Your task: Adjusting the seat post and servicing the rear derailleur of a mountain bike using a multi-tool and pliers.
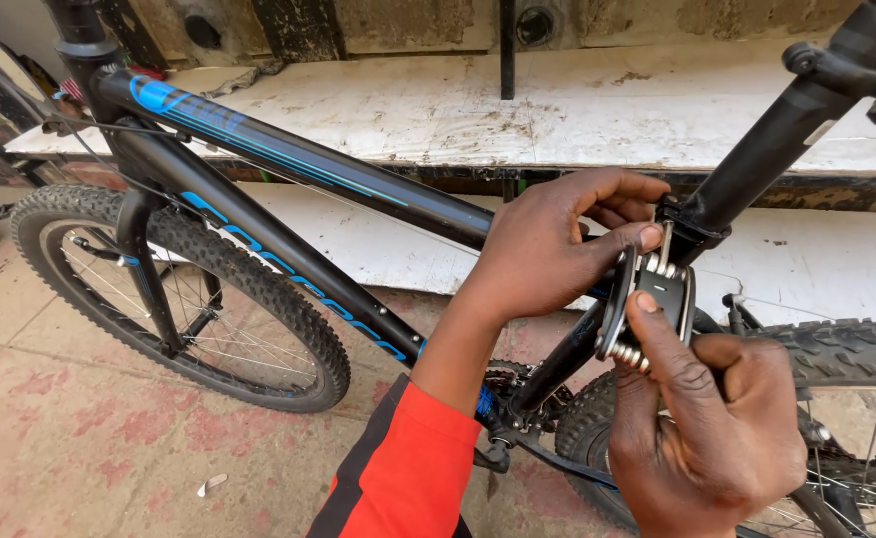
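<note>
Both hands pinch a folding multi-tool [647, 309] at the seat clamp [679, 231] of the black bicycle frame [289, 159], left hand [543, 249] fingers gripping its top, right hand [712, 428] thumb pressing its body; selecting a key seems underway, and seating it squarely in the clamp bolt looks necessary.

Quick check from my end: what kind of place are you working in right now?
Probably outdoors, a street-side or yard repair spot. A black and blue bicycle stands on worn reddish paving beside a chipped white concrete ledge, while both hands work a folding multi-tool at the seat clamp.
</note>
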